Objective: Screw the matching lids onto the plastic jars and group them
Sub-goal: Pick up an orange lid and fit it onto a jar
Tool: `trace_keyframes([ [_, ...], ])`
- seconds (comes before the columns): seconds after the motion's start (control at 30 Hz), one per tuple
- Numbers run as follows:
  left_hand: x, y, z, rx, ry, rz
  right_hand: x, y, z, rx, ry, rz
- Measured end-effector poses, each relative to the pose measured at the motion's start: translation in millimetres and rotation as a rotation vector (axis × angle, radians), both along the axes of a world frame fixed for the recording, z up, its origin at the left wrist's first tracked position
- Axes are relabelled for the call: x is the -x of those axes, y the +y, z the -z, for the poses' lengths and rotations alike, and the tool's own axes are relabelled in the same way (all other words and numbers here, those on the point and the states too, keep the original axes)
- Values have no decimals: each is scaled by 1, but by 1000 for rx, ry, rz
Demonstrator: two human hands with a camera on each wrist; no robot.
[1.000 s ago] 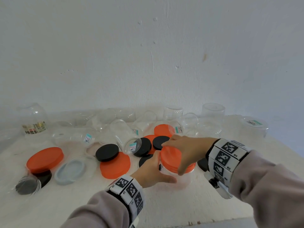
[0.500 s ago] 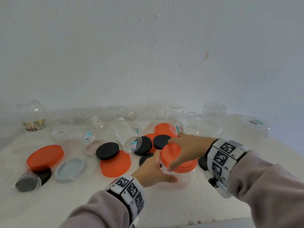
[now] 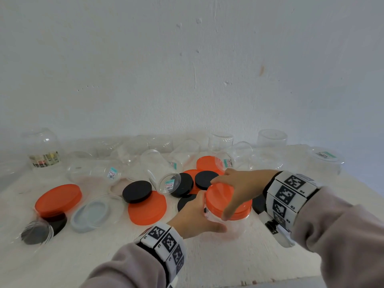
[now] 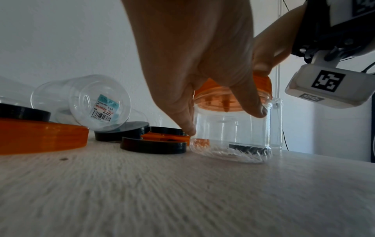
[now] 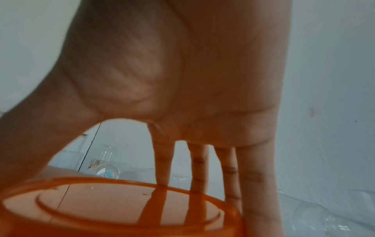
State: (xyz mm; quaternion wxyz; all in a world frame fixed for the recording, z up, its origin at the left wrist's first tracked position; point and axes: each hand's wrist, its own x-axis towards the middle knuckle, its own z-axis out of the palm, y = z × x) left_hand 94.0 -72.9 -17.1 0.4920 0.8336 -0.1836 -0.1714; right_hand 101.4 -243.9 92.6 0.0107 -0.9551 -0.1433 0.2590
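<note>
A clear plastic jar (image 3: 235, 224) stands upright on the white table (image 3: 83, 256), near its front middle. An orange lid (image 3: 218, 194) sits on the jar's mouth. My left hand (image 3: 197, 215) grips the jar's body from the left, thumb in front, fingers behind. My right hand (image 3: 234, 192) arches over the lid, thumb and fingers round its rim. In the left wrist view the left fingers (image 4: 186, 125) wrap the jar (image 4: 229, 128) under the orange lid (image 4: 262, 83). In the right wrist view the palm hovers above the lid (image 5: 121, 206), with fingers (image 5: 162, 168) down its far edge.
Loose orange lids (image 3: 147, 206) (image 3: 58, 196), black lids (image 3: 137, 191) and a grey lid (image 3: 91, 214) lie left of the jar. Several open clear jars (image 3: 164, 173) lie or stand along the wall; a labelled one (image 3: 42, 150) is far left. The table's front edge is close.
My right hand has turned on the orange lid, its thumb swinging round the front rim, so more of the lid's top shows. The left hand keeps its hold on the jar.
</note>
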Motion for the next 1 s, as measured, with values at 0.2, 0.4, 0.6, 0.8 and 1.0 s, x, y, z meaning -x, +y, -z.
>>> trace_keyframes([
  [0.2,4,1,-4,-49,-9,33,0,-1,4,-11,-2,38],
  [0.4,8,-3,-8,-23,-23,19,4,3,9,-1,-22,48],
  [0.6,10,-5,-9,-29,-55,7,6,3,9,-30,-31,12],
  [0.8,10,-5,-9,-49,-71,-4,6,1,6,-31,-34,-20],
  [1.0,6,-4,-7,-62,-52,-2,9,2,8,-13,-92,-22],
])
